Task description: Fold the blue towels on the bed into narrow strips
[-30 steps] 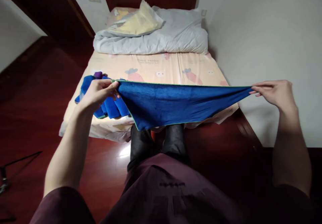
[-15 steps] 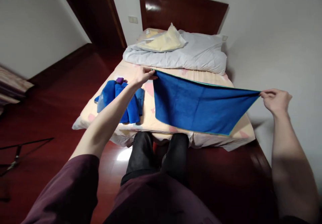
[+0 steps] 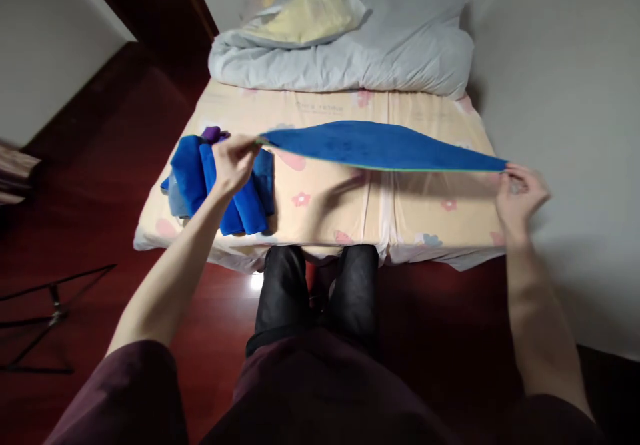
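A blue towel [image 3: 385,146] with a thin green edge is stretched above the bed, its far side billowing up and away from me. My left hand [image 3: 234,162] is closed on its left corner, thumb and fingers pinched together. At the other end, my right hand [image 3: 523,195] pinches the right corner. Just behind and around my left hand lies a pile of folded blue cloths [image 3: 189,165] on the mattress, partly covered by that hand and forearm. A purple piece [image 3: 213,134] shows at the pile's far end.
The bed [image 3: 320,212] has a cream flowered sheet and stands against my knees. A grey quilt [image 3: 400,52] and a yellow pillow [image 3: 307,15] in a clear cover lie at its head. A black metal frame [image 3: 55,315] stands on the floor at left; a wall [image 3: 565,98] rises at right.
The towel has swung from hanging down to nearly level, billowing away from me. Both hands have shifted left in view, still gripping its corners. My view has tilted down.
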`<state>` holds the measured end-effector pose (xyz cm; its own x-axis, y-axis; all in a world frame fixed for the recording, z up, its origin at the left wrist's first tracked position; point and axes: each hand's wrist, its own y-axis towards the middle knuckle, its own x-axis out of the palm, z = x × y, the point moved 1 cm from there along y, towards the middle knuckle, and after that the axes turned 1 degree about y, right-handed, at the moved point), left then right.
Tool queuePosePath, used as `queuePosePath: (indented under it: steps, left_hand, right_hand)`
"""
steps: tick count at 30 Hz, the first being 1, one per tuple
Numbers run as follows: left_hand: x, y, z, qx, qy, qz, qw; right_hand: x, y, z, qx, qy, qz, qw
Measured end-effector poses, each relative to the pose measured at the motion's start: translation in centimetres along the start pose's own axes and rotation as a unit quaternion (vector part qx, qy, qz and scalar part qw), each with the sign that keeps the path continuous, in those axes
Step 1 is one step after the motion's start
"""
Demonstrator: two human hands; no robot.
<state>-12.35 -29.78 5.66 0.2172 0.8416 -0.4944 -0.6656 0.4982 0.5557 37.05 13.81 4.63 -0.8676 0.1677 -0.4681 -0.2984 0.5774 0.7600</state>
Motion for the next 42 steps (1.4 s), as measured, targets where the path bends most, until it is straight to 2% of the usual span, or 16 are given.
queuePosePath:
  steps: [3, 7, 10, 13, 17, 20, 26, 29, 32, 37, 40, 42]
  left_hand:
    - [2.0, -5.7, -4.4, -0.01, 0.04, -0.117, 0.992]
    - [5.3, -11.4, -9.3, -0.04, 0.11, -0.263, 0.958]
    - [7.3, -14.1, -11.2, -0.018, 0.159, -0.343, 0.926]
    - [8.3, -15.2, -11.7, 0.053, 0.21, -0.377, 0.9]
    - [8.5, -15.4, -11.1, 0.14, 0.241, -0.42, 0.864]
    - [7.9, -15.6, -10.8, 0.163, 0.251, -0.451, 0.841]
    - [5.3, -16.7, -10.6, 0.133, 0.28, -0.429, 0.848]
    - [4.6, -17.0, -10.3, 0.114, 0.287, -0.409, 0.859]
    - [4.7, -17.4, -10.2, 0.102, 0.295, -0.398, 0.863]
    - [5.1, -18.8, -9.9, 0.103, 0.28, -0.432, 0.851]
    - [5.5, -18.4, -9.5, 0.076, 0.307, -0.461, 0.829]
    - [6.4, -17.0, -8.8, 0.047, 0.33, -0.488, 0.807]
  right_hand:
    - [2.7, -5.9, 1.4, 0.045, 0.017, -0.059, 0.997]
    - [6.0, -13.1, 3.5, 0.131, 0.005, -0.13, 0.983]
    - [7.2, -17.4, 4.4, 0.161, -0.017, -0.203, 0.966]
    - [7.2, -19.8, 4.9, 0.181, -0.033, -0.243, 0.952]
    - [6.4, -20.8, 5.1, 0.187, -0.04, -0.253, 0.948]
    - [5.6, -20.9, 4.9, 0.169, -0.045, -0.272, 0.946]
    - [3.5, -22.2, 4.3, 0.156, -0.068, -0.282, 0.944]
    - [2.9, -23.0, 4.2, 0.154, -0.07, -0.277, 0.946]
    - [2.7, -23.7, 4.0, 0.153, -0.069, -0.27, 0.948]
    - [2.6, -24.1, 3.6, 0.16, -0.073, -0.284, 0.942]
    - [2.6, -23.4, 3.7, 0.16, -0.1, -0.329, 0.926]
    - [3.2, -22.3, 3.3, 0.156, -0.13, -0.355, 0.913]
